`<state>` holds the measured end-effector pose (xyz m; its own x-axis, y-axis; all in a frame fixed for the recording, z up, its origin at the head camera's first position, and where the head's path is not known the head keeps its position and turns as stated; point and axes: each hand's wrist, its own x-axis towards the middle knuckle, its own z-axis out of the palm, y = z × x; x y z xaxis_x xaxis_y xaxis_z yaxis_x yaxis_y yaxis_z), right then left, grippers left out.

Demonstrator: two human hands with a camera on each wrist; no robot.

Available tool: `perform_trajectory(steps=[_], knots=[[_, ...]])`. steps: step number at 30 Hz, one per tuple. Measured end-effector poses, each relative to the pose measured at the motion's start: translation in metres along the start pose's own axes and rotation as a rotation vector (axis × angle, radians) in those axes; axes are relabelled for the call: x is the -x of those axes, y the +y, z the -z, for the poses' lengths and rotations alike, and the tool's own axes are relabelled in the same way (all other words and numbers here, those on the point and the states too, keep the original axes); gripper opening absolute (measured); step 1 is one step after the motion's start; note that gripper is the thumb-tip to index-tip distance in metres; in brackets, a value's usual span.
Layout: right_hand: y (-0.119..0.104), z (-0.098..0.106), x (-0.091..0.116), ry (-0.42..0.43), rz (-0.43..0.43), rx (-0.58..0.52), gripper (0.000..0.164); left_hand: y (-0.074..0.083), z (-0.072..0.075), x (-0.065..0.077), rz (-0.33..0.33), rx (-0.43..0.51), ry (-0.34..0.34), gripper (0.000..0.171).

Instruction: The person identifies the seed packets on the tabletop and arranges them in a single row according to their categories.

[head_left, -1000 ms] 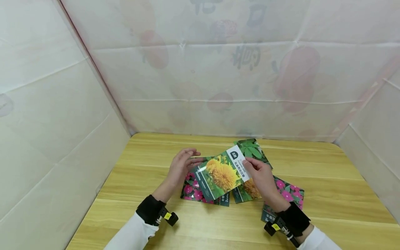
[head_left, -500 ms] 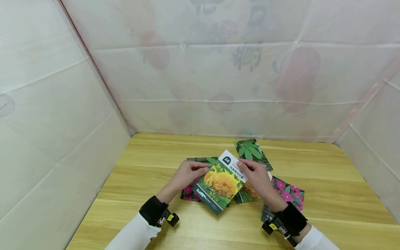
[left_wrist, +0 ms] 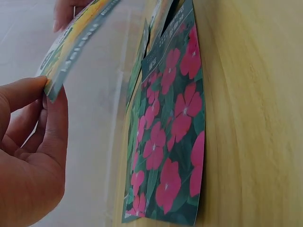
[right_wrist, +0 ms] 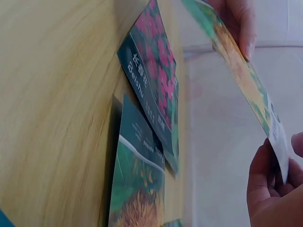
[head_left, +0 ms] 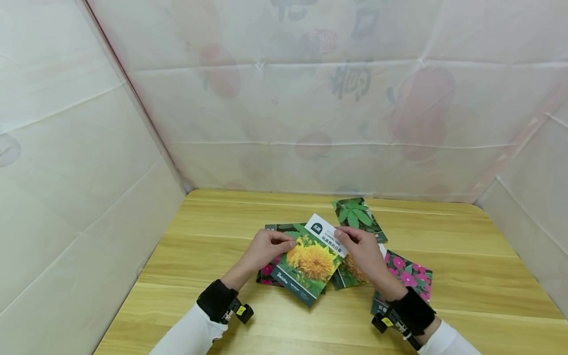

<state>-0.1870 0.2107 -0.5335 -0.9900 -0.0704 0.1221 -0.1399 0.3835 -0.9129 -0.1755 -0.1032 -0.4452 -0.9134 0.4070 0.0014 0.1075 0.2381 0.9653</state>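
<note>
- The left hand (head_left: pixel 267 249) is pinching the left edge of the sunflower packet (head_left: pixel 312 264) between thumb and curled fingers.
- The right hand (head_left: pixel 366 251) is pinching the same packet at its white printed end, the thumb lying on the front and the other fingers curling behind.
- This packet is hanging tilted above the tabletop (head_left: pixel 222 212), its flower picture facing up toward the head camera and its dark green end pointing toward the person; both wrist views are showing it clear of the packets below.
- Under it and to the left, a pink-flower packet (head_left: pixel 267 274) is lying on the tabletop, partly hidden by the held one, with a green-leaf packet (head_left: pixel 284 227) showing along its far edge.
- A second sunflower packet (head_left: pixel 349 276) is lying just beside these, partly covered by the right hand in the head view.
- Farther back, another leaf packet (head_left: pixel 355 214) is lying with its picture up.
- At the right, another pink-flower packet (head_left: pixel 410 276) is lying partly hidden behind the right wrist.
- Both wrists are wearing black bands (head_left: pixel 217 300) with small cameras, below white sleeves (head_left: pixel 186 330).
- Pale printed sheeting (head_left: pixel 266 108) is standing behind the tabletop and along its sides.
</note>
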Motion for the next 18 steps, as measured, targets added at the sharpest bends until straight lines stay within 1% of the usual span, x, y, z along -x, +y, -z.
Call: perform_trajectory(steps=[3, 6, 9, 10, 11, 12, 14, 15, 16, 17, 18], knots=[[0.004, 0.003, -0.001, 0.004, -0.018, -0.012, 0.038, -0.001, 0.006, 0.003, -0.003, 0.007, 0.025, 0.022], [0.001, 0.007, -0.001, 0.016, -0.010, -0.065, 0.042, -0.004, 0.014, 0.006, 0.024, 0.026, 0.059, 0.021], [-0.008, 0.013, 0.001, 0.024, 0.011, -0.114, 0.045, -0.008, 0.025, 0.010, 0.064, 0.047, 0.108, 0.021], [-0.020, 0.015, 0.005, 0.005, 0.044, -0.156, 0.044, -0.009, 0.029, 0.011, 0.077, 0.054, 0.125, 0.021], [-0.022, 0.017, 0.006, 0.005, 0.053, -0.155, 0.044, -0.010, 0.033, 0.013, 0.088, 0.058, 0.142, 0.022], [-0.027, 0.019, 0.007, -0.007, 0.071, -0.176, 0.043, -0.012, 0.037, 0.014, 0.096, 0.060, 0.158, 0.023], [-0.028, 0.021, 0.008, -0.009, 0.081, -0.179, 0.042, -0.014, 0.045, 0.017, 0.112, 0.058, 0.188, 0.025], [-0.037, 0.023, 0.011, -0.027, 0.101, -0.206, 0.040, -0.014, 0.048, 0.019, 0.120, 0.060, 0.199, 0.026], [-0.036, 0.024, 0.011, -0.032, 0.097, -0.204, 0.038, -0.015, 0.052, 0.021, 0.128, 0.061, 0.211, 0.027], [-0.026, 0.023, 0.008, -0.014, 0.076, -0.168, 0.041, -0.016, 0.055, 0.022, 0.134, 0.059, 0.221, 0.028], [-0.026, 0.023, 0.008, -0.014, 0.075, -0.166, 0.041, -0.017, 0.059, 0.024, 0.143, 0.059, 0.233, 0.029]])
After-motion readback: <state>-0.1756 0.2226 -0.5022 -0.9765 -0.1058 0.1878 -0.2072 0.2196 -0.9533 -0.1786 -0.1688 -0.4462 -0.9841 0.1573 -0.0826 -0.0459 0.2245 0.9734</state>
